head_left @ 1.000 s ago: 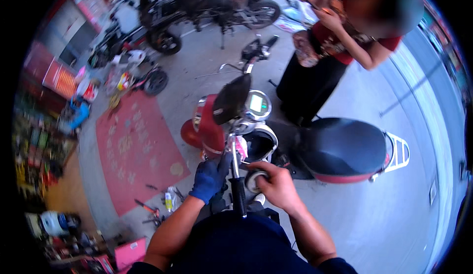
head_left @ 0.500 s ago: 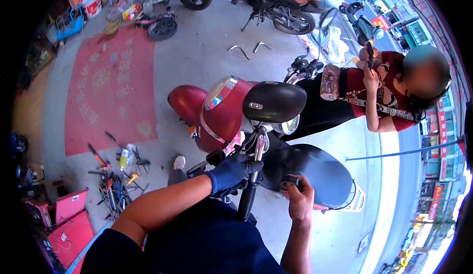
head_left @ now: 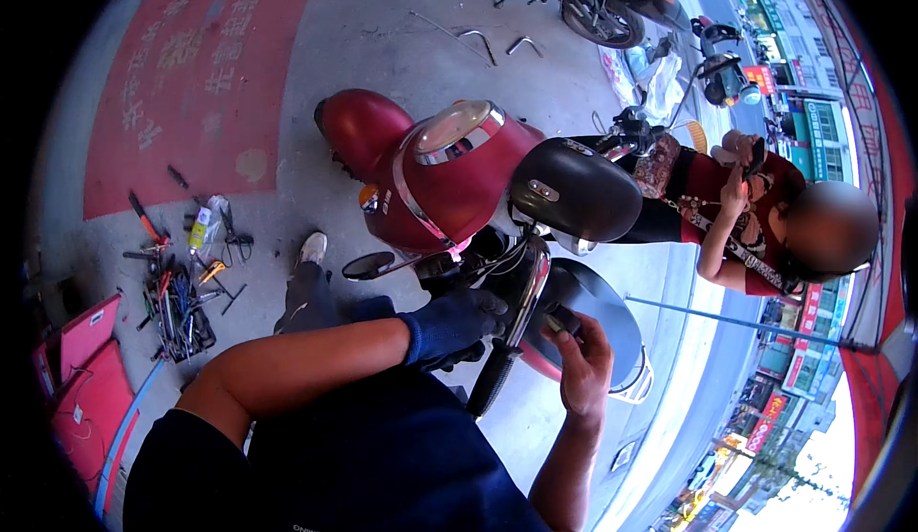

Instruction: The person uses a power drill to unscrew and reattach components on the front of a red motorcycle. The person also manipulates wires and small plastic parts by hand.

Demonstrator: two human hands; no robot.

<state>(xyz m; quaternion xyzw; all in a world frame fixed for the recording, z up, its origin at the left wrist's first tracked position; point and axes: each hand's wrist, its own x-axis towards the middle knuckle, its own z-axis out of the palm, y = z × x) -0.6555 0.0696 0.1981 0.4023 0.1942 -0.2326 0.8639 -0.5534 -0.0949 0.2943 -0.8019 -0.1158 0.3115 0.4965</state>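
A red motor scooter stands in front of me, its handlebar running toward me and ending in a black ribbed grip. My left hand, in a dark blue glove, is closed beside the chrome bar, left of it. What its fingers hold, if anything, is hidden. On the other side of the bar, my bare right hand pinches a small black part between thumb and fingers, apart from the bar and above the dark seat. A black headlight cover sits beyond both hands.
A person in a dark red top stands beyond the scooter, holding a phone. Several tools lie on the floor at left, near a red toolbox. A round mirror juts from the scooter's left. An orange-black motorcycle stands behind.
My view has swung, so the floor mat and tools sit higher and further left. My gloved fingers have come off the top of the bar to its left side. The right hand keeps the black part.
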